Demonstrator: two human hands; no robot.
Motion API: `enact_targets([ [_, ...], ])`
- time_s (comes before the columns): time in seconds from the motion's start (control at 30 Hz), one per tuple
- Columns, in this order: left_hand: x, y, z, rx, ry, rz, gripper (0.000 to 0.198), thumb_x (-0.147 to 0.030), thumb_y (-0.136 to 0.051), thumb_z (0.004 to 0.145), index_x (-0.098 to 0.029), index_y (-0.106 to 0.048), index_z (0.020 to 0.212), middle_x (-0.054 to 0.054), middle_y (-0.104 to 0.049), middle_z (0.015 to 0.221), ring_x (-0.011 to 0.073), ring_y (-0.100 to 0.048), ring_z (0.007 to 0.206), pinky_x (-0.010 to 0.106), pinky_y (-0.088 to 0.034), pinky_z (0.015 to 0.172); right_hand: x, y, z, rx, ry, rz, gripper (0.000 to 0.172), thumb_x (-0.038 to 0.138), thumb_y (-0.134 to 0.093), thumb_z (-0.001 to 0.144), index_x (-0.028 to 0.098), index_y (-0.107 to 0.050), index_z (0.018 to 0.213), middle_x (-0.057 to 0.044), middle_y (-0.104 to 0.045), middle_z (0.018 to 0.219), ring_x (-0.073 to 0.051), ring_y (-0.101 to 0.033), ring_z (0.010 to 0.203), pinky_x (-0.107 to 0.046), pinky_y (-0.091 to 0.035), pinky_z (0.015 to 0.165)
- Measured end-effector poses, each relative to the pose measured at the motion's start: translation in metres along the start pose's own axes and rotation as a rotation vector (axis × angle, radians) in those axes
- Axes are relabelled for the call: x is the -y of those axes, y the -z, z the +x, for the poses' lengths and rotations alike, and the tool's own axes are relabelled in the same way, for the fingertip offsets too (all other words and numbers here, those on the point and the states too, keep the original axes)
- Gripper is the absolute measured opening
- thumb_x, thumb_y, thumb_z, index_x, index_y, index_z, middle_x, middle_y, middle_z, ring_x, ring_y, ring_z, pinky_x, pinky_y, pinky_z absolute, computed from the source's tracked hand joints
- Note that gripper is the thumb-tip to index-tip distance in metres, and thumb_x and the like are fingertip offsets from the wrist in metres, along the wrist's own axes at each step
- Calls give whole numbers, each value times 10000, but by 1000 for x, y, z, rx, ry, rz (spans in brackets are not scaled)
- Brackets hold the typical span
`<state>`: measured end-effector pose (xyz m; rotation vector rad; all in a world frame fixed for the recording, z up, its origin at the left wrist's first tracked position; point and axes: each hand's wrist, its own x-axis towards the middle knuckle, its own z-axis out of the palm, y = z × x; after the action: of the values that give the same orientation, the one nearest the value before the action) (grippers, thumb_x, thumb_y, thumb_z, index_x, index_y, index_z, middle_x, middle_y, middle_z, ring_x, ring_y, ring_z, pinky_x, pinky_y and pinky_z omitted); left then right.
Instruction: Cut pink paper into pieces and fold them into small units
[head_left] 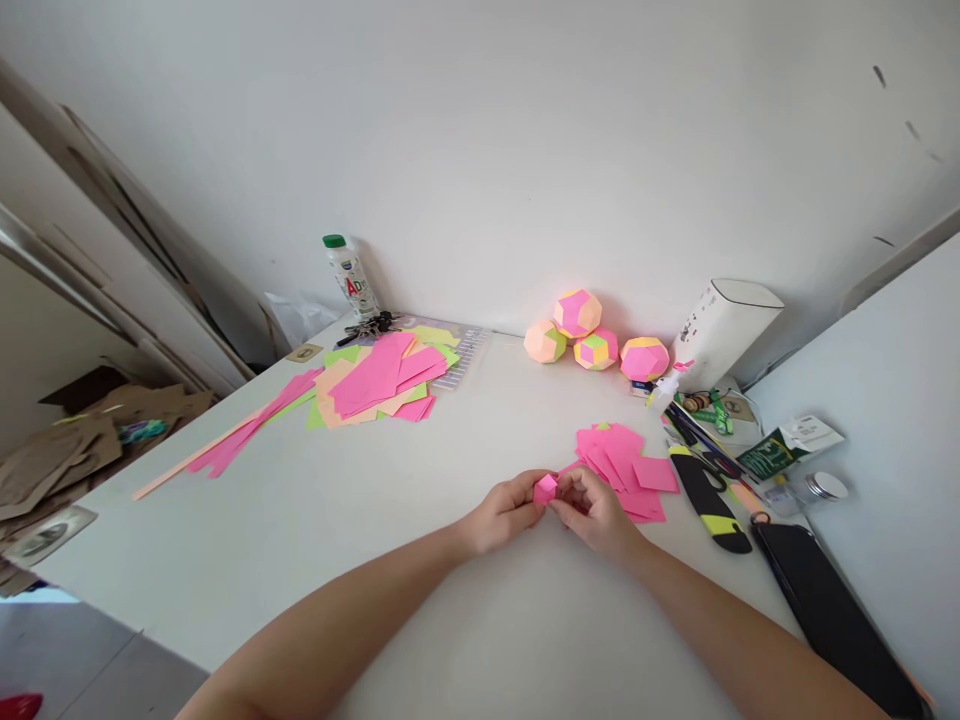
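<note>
A small folded piece of pink paper (546, 489) is pinched between my two hands above the white table. My left hand (507, 512) grips its left side with thumb and fingers pressed together. On the other side my right hand (592, 508) holds it the same way. Just beyond the right hand lies a loose pile of pink paper pieces (651, 474), with a bit of green showing at its far edge. The fingers hide part of the folded paper.
Several multicoloured paper balls (595, 349) sit by the wall. Coloured sheets (375, 380) and long strips (247, 440) lie to the left, near a bottle (350, 278) and keys (373, 325). Along the right are a black-and-yellow utility knife (709, 500), a jar (825, 487) and a black case (825, 600).
</note>
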<state>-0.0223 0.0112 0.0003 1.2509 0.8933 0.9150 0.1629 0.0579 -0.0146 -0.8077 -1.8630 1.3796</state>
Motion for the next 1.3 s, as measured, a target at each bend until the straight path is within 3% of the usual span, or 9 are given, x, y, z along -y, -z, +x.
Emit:
enact_targets([
  [0.23, 6, 2, 0, 7, 10, 2, 537, -407, -576, 847, -198, -410, 1314, -9, -548, 738, 97, -409, 580, 231, -328, 568, 6, -2, 1, -22, -21, -30, 212, 307, -609, 838, 218, -486, 987, 8, -559, 797, -107, -518, 569, -243, -430, 503],
  [0.4, 11, 2, 1, 1, -2, 34, 526, -397, -550, 862, -197, -387, 1320, -6, -546, 741, 113, -459, 637, 240, -364, 598, 13, -2, 4, 39, 75, -136, 87, 263, -584, 829, 208, -545, 775, 0, -557, 733, -109, -489, 553, -237, -407, 480],
  [0.7, 2, 0, 0, 45, -125, 340, 428, -242, -497, 849, -172, -469, 1270, -57, -423, 593, 101, -360, 547, 223, -326, 538, 12, -1, 2, 67, 85, -130, 64, 128, -560, 714, 188, -554, 691, 7, -521, 664, -98, -440, 510, -220, -344, 442],
  [0.93, -4, 0, 0, 82, -40, 189, 429, -239, -509, 841, -176, -473, 1264, -50, -452, 606, 95, -360, 542, 221, -305, 530, 14, -1, 2, 31, 87, -137, 85, 110, -527, 659, 191, -513, 638, 17, -487, 624, -98, -402, 501, -225, -316, 449],
  [1.17, -1, 2, 0, 66, 3, 120, 452, -223, -520, 837, -159, -469, 1282, -44, -473, 612, 91, -361, 548, 223, -295, 531, 14, 2, 2, 26, 76, -120, 97, 118, -521, 689, 199, -485, 647, 22, -476, 629, -101, -387, 512, -234, -312, 465],
  [1.3, -1, 2, 0, 46, 36, 104, 465, -220, -535, 824, -162, -472, 1281, -53, -471, 582, 79, -333, 504, 211, -275, 500, 14, 3, 1, 47, 45, -78, 79, 127, -501, 751, 206, -501, 745, 32, -483, 629, -104, -419, 510, -232, -329, 469],
])
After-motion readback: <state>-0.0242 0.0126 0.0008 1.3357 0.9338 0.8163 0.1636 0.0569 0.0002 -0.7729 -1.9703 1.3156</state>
